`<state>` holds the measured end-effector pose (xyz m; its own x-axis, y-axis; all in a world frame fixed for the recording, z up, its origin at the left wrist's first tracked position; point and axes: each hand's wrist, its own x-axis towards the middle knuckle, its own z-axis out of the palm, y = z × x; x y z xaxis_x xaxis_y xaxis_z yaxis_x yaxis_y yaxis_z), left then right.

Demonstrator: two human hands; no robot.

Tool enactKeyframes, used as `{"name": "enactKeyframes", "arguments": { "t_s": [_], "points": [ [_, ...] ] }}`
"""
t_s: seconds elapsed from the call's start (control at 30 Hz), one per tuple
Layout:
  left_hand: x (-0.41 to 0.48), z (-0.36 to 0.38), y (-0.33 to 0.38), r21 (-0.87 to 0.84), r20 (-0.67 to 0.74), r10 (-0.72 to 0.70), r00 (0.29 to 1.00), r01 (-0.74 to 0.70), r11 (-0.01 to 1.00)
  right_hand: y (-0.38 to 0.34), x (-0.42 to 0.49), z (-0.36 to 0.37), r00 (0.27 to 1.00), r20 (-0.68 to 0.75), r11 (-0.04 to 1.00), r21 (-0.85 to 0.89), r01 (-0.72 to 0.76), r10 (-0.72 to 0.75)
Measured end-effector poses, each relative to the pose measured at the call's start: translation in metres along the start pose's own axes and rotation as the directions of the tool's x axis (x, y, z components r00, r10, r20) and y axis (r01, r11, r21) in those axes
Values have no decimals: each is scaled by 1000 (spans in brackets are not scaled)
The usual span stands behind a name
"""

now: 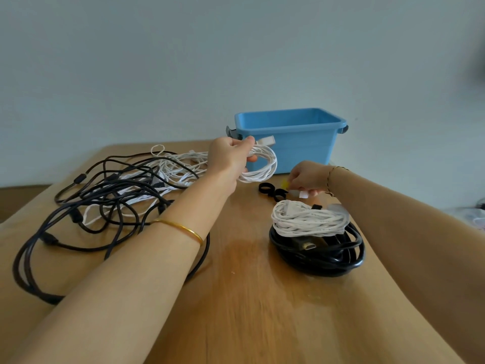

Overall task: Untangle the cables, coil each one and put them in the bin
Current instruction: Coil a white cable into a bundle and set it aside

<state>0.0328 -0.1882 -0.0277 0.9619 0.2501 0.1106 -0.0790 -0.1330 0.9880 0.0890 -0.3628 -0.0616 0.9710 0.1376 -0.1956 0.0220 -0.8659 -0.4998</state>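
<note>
My left hand [231, 156] grips a coiled white cable [262, 166] held above the table in front of the blue bin [288, 145]. My right hand [307, 178] pinches a white strap [301, 193] down at the table, beside black strap loops [270, 190] and a small yellow piece [284, 183]. A finished white coil [309, 219] lies on top of a coiled black cable [317, 250] at the right. A tangle of black and white cables [112, 195] covers the left of the table.
The wooden table [249, 298] ends against a pale wall behind the bin. A shiny wet-looking patch lies at mid-table. Blurred items sit off the table at the far right edge.
</note>
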Motion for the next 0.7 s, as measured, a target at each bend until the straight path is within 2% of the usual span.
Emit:
{"name": "enactKeyframes", "arguments": {
  "t_s": [0.2,0.4,0.7],
  "points": [
    [3,-2,0,8,-8,4,1000,-3,1000,0,7,0,991,-130,999,30,35,-30],
    [4,-3,-3,2,-9,0,1000,0,1000,-1,4,1,991,-85,994,-30,104,-106],
    [5,-7,-4,5,-8,-5,1000,5,1000,-7,-5,-14,942,-327,996,6,86,-79]
  ]
}}
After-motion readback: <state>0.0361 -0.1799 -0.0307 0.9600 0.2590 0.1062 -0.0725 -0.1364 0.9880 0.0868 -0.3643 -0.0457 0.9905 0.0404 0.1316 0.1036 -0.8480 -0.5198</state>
